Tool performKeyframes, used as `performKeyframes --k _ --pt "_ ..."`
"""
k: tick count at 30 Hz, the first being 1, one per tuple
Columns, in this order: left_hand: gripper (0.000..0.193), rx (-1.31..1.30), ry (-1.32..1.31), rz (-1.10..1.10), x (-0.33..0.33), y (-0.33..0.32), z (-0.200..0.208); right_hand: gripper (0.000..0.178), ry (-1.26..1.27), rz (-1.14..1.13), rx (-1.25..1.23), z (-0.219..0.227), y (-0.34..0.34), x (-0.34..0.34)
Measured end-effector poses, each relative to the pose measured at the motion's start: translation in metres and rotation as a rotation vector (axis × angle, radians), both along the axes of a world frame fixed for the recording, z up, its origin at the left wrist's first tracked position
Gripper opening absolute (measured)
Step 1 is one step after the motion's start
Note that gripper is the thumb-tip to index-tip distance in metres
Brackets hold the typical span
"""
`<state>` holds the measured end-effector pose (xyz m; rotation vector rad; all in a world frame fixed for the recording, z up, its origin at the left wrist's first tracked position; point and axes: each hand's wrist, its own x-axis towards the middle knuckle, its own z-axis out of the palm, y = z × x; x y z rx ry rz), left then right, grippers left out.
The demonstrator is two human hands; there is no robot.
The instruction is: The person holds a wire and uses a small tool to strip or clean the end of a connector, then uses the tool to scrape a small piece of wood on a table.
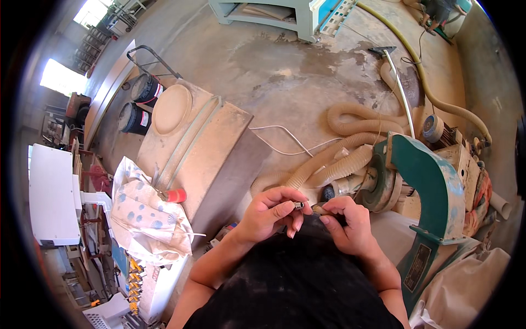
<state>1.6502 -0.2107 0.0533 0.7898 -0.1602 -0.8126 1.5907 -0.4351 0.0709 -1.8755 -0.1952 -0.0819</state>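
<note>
Close in front of my black shirt, my left hand (269, 216) pinches a small shiny metal cylinder (298, 205) between thumb and fingers. It looks like a socket or fitting, with one dark end facing right. Just beside it, my right hand (349, 223) is closed, thumb against curled forefinger. A small pale-yellowish bit (319, 210) shows at its fingertips, too small to name. The two hands are a short gap apart, at about the same height.
A dusty box-shaped cabinet (219, 148) stands left, with a red tape roll (175, 196) and patterned cloth (145, 214) nearby. Right are a green blower housing (433, 181) and ribbed hoses (350, 162). Two black buckets (134, 118) sit beyond the cabinet. Another person (438, 13) is far right.
</note>
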Motion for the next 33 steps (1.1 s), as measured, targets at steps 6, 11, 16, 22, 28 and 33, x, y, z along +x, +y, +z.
performKeyframes --k 6,11,16,22,28,33 --pt "0.029 -0.166 0.134 -0.049 0.003 0.001 0.001 0.021 0.01 0.029 -0.024 0.0 -0.001 -0.005" --pt "0.021 -0.19 0.167 -0.04 -0.001 0.0 0.004 0.019 -0.086 0.031 -0.076 0.006 0.003 -0.003" --pt "0.02 0.195 -0.016 0.025 -0.009 -0.005 0.019 0.019 -0.098 0.044 -0.069 0.004 0.006 0.006" --pt "0.022 0.152 -0.132 0.061 -0.009 -0.01 0.023 0.016 -0.101 0.075 -0.094 0.02 -0.009 0.006" --pt "0.015 0.239 -0.168 0.083 -0.009 -0.006 0.02 0.017 -0.29 0.326 1.027 0.083 -0.019 -0.029" --pt "0.009 0.39 -0.112 0.242 -0.021 0.004 0.011 0.028 -0.469 0.799 1.13 0.11 -0.021 -0.002"
